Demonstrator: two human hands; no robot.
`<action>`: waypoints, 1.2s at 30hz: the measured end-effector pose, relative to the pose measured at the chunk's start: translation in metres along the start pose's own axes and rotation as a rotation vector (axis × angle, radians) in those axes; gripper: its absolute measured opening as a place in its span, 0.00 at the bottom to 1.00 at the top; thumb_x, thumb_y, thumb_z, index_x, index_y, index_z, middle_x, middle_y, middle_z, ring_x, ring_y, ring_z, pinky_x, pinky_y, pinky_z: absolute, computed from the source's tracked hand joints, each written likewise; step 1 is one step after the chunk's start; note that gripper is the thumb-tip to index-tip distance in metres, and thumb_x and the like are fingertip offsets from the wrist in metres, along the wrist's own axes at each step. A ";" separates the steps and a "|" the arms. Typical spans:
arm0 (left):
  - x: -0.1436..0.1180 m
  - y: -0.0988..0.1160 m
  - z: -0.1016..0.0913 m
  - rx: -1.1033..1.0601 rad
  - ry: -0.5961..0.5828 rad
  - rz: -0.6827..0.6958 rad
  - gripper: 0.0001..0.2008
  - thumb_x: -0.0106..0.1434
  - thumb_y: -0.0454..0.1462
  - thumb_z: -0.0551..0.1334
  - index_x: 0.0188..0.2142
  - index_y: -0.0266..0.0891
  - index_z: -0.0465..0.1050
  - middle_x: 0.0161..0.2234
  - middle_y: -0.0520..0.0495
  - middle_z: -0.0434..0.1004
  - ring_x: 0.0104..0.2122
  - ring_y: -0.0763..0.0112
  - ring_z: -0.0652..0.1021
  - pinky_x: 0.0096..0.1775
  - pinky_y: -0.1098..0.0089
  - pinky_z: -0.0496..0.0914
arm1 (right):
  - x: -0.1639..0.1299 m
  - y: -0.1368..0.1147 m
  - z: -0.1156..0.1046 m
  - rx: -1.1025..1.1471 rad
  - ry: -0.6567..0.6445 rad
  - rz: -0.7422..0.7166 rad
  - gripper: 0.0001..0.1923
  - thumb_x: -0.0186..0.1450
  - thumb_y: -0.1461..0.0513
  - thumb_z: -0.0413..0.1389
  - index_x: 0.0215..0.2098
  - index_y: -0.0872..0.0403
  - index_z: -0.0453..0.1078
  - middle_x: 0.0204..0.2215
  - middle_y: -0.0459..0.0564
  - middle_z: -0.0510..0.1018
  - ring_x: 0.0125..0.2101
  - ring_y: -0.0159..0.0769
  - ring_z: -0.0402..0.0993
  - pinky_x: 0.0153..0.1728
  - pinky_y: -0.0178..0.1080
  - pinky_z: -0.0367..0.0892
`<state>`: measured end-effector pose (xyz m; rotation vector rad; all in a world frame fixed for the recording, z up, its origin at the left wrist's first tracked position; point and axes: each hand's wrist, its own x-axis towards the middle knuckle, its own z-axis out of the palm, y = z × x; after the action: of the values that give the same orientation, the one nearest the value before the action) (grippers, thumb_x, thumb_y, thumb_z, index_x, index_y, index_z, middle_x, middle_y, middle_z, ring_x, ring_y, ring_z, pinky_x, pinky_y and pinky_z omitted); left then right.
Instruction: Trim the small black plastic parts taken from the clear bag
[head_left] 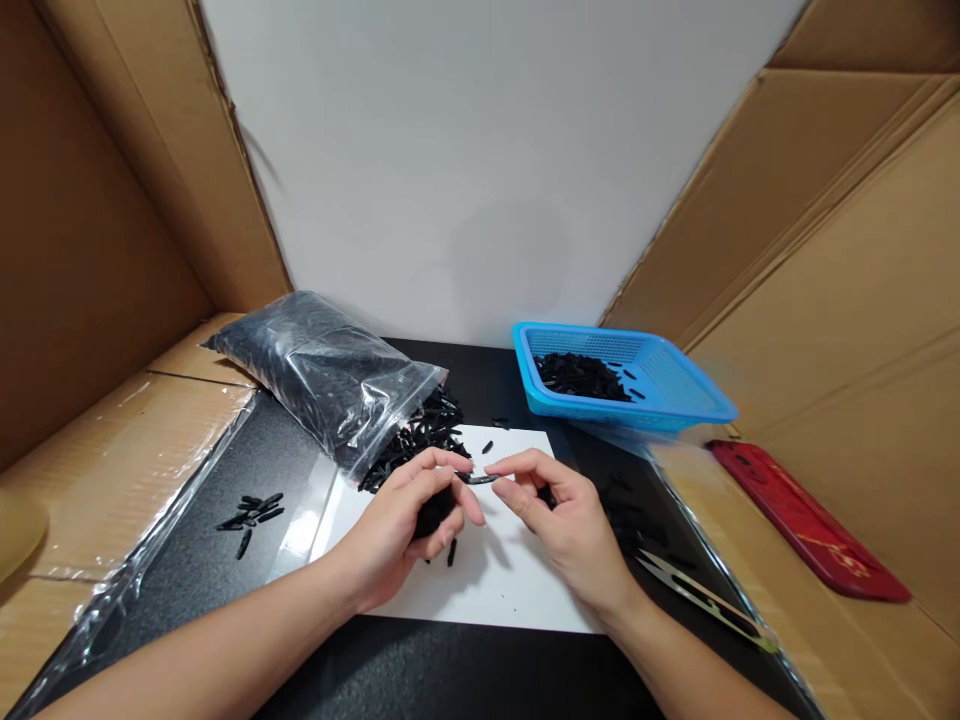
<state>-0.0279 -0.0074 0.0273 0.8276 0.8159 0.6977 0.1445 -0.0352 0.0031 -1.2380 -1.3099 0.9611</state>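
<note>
Black plastic piece, small and slim, sits pinched between both hands above the white sheet, at the centre of the work area. Left hand is curled shut around a dark clump of similar pieces, thumb and forefinger pressing the near end of the single piece; likely a ready supply kept in the palm. Right hand nips the other end with thumb and forefinger, the other fingers folded. At 11 o'clock a clear bag lies on its side, its mouth spilling pieces onto the sheet, within easy reach. At 1 o'clock a blue basket holds more. At 9 o'clock, a small loose heap lies apart on the black mat. Thread snips rest at 4 o'clock; red flat object beyond.
</note>
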 end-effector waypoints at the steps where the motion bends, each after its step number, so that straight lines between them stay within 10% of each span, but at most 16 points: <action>1: 0.000 0.001 0.000 -0.009 0.005 -0.008 0.08 0.62 0.39 0.59 0.39 0.38 0.68 0.26 0.49 0.77 0.18 0.80 0.61 0.20 0.76 0.47 | 0.000 0.000 0.000 0.017 0.004 0.005 0.09 0.60 0.55 0.61 0.33 0.52 0.78 0.19 0.42 0.64 0.21 0.31 0.55 0.24 0.36 0.54; 23: 0.002 -0.004 -0.004 0.060 -0.102 0.011 0.15 0.63 0.42 0.65 0.46 0.37 0.69 0.24 0.52 0.72 0.19 0.81 0.59 0.21 0.75 0.44 | -0.002 0.004 0.004 0.296 -0.069 0.099 0.17 0.64 0.51 0.60 0.27 0.52 0.63 0.18 0.36 0.55 0.17 0.24 0.45 0.18 0.33 0.42; 32: 0.002 -0.008 -0.004 0.029 -0.128 0.037 0.15 0.62 0.43 0.67 0.35 0.39 0.62 0.23 0.51 0.76 0.18 0.83 0.59 0.19 0.77 0.45 | -0.003 0.004 0.001 0.149 -0.019 0.023 0.15 0.63 0.53 0.61 0.25 0.53 0.68 0.19 0.39 0.59 0.19 0.27 0.50 0.20 0.34 0.47; 36: 0.003 -0.008 -0.005 0.021 -0.111 0.040 0.16 0.62 0.44 0.66 0.30 0.38 0.61 0.24 0.49 0.78 0.17 0.84 0.59 0.19 0.77 0.46 | -0.004 -0.001 0.001 0.465 -0.053 0.131 0.12 0.63 0.56 0.61 0.27 0.52 0.66 0.17 0.37 0.59 0.16 0.24 0.45 0.17 0.31 0.43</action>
<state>-0.0286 -0.0078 0.0174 0.8959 0.7099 0.6729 0.1428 -0.0387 0.0030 -0.9479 -0.9761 1.3128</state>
